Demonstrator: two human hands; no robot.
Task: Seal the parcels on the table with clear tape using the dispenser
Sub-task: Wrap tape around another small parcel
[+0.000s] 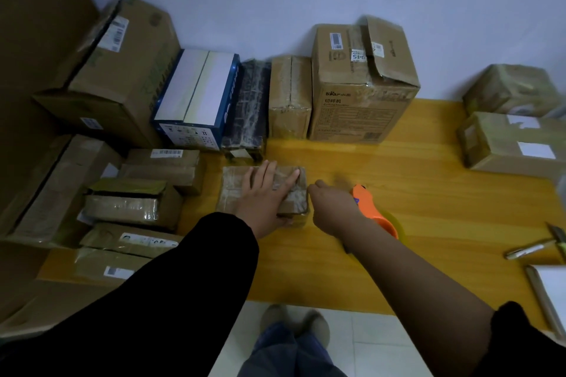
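Note:
A small brown parcel (232,190), wrapped in clear tape, lies on the yellow wooden table (428,193) near the middle. My left hand (265,196) rests flat on its top with fingers straight. Just right of the parcel, my right hand (332,208) grips the orange tape dispenser (372,208), held close to the parcel's right edge. The dispenser's roll end points toward the table's front. Part of the dispenser is hidden behind my right hand.
Several taped cardboard boxes (134,205) crowd the left side. Taller boxes (361,86) stand along the back wall, and two parcels (514,144) sit at the far right. A marker pen (530,249) and a white pad (554,288) lie at the right front.

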